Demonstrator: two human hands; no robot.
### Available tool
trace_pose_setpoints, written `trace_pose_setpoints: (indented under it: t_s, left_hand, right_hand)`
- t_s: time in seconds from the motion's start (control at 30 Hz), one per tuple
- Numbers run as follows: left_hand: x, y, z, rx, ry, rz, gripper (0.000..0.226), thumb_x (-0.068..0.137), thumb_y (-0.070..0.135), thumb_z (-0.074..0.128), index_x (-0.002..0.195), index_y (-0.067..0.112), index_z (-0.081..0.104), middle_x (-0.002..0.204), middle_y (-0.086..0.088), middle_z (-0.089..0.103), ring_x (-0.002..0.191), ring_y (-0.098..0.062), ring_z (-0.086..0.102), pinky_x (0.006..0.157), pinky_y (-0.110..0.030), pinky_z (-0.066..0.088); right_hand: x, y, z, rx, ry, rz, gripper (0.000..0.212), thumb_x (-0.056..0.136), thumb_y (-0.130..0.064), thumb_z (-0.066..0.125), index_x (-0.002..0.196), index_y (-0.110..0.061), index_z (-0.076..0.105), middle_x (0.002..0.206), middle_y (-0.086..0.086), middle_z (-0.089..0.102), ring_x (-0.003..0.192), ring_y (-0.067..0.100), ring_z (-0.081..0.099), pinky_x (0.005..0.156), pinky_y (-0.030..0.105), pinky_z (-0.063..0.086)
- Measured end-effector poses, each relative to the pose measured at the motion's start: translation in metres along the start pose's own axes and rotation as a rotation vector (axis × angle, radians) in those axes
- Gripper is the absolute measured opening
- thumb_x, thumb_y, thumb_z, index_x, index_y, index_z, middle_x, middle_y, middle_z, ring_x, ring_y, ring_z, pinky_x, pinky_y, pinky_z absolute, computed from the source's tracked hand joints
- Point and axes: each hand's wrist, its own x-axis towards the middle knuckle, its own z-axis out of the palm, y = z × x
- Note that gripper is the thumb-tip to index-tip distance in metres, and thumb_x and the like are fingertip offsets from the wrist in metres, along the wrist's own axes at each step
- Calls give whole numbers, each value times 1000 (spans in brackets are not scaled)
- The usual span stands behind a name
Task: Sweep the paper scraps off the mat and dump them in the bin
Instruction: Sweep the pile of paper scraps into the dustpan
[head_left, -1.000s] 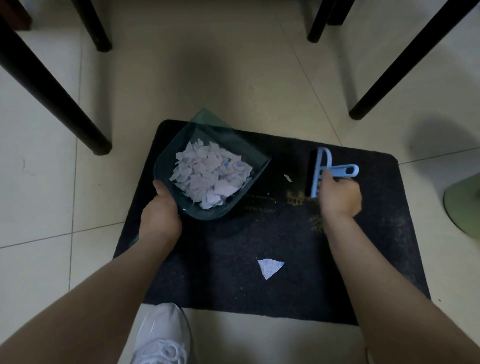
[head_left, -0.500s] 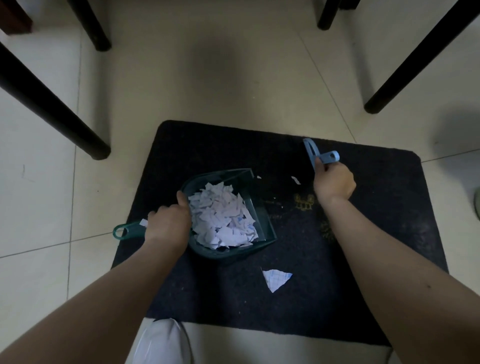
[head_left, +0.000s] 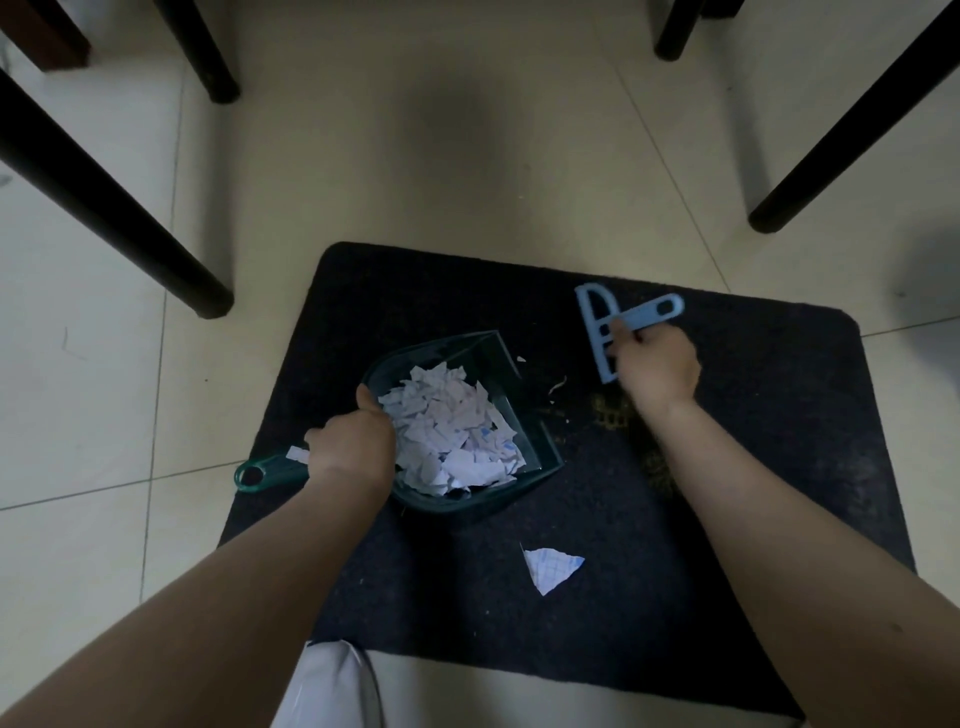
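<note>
A dark mat (head_left: 753, 467) lies on the tiled floor. On its left half rests a green dustpan (head_left: 524, 415), its mouth facing right, holding a heap of white paper scraps (head_left: 452, 436). My left hand (head_left: 353, 447) grips the dustpan where the handle joins the pan. My right hand (head_left: 657, 364) grips a light blue hand brush (head_left: 597, 332) upright on the mat, to the right of the pan's mouth. One larger checked scrap (head_left: 550, 566) lies loose on the mat near me. Tiny scraps (head_left: 557, 385) lie between the pan and the brush. No bin is in view.
Black furniture legs stand on the pale tiles at the left (head_left: 104, 208), far left back (head_left: 208, 57), right (head_left: 857, 119) and far back (head_left: 675, 31). My white shoe (head_left: 332, 686) sits at the mat's near edge.
The dustpan came down from a raised, tilted pose to rest flat on the mat, mouth toward the brush. My right hand has kept the brush near the mat's far right, with little shift.
</note>
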Motion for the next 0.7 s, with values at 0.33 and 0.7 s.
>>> trace_pose_setpoints:
  t_s: [0.33,0.7]
  left_hand:
    - [-1,0,-3,-28,-26,2,87,90,3,51,151,-3,-11,137,-15,50,122,-31,51,102,-43,39]
    - [-2,-1,-6,-35,-40,14,87,90,3,51,150,-3,-12,136,-16,51,122,-31,51,102,-43,40]
  right_hand:
    - [-19,-6,33,-144,-131,-47,44,97,-38,45,64,-11,55,70,6,60,65,23,58,47,25,33]
    - [-4,-32,24,-58,-29,-58,46,97,-38,45,69,-4,60,72,8,62,70,26,62,53,26,42]
